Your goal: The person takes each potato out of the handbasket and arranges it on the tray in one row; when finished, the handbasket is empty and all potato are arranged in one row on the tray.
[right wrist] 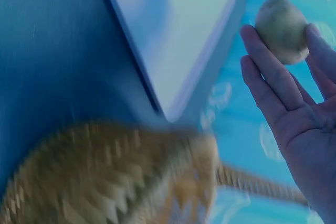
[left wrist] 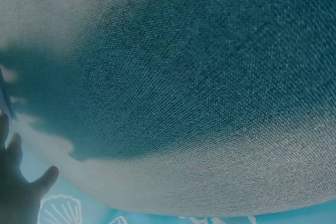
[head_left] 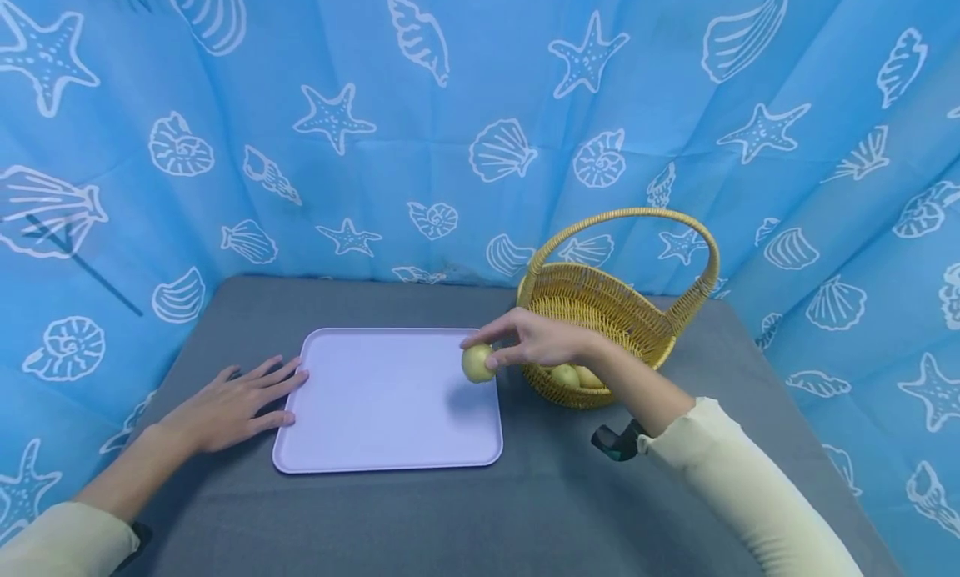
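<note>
My right hand (head_left: pixel 540 339) pinches a round yellow-green fruit (head_left: pixel 477 364) between thumb and fingers, above the right edge of a pale lilac tray (head_left: pixel 390 402). The right wrist view shows the fruit (right wrist: pixel 282 30) at the fingertips, raised off the tray, whose corner lies beyond the basket. My left hand (head_left: pixel 232 406) lies with its fingers spread and straight, fingertips at the tray's left edge. Under my right forearm stands a yellow wicker basket (head_left: pixel 577 289) with a tall arched handle. Several similar fruits (head_left: pixel 566 377) lie inside it, partly hidden by my arm.
A dark grey cloth (head_left: pixel 420 519) covers the table. Behind and along the sides hangs a blue curtain (head_left: pixel 450 168) with white shells and starfish. The basket's handle (head_left: pixel 637 213) arches high on the right. Mostly tablecloth (left wrist: pixel 210 77) fills the left wrist view.
</note>
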Tool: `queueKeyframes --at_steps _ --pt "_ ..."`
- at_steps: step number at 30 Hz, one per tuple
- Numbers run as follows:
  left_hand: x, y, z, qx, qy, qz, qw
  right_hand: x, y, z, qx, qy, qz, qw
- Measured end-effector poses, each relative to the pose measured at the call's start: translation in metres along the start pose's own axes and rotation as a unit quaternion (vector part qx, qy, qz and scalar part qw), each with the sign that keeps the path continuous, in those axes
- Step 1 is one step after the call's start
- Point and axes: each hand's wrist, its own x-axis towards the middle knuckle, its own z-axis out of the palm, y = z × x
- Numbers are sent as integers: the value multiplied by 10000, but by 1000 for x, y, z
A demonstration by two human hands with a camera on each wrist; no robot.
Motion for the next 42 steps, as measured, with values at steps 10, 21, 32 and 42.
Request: queueKeyframes --at_steps 10,21,32,42 --pt "0 0 -1 81 -49 13 10000 62 1 69 759 -214 -162 9968" --pt "0 0 1 134 -47 -23 9999 117 -13 118 959 -296 -110 9949" --pt "0 -2 -1 131 58 204 9997 154 -32 153 1444 -452 219 9882" --pt "0 -3 -2 144 141 328 9993 167 -39 164 794 -200 187 9965"
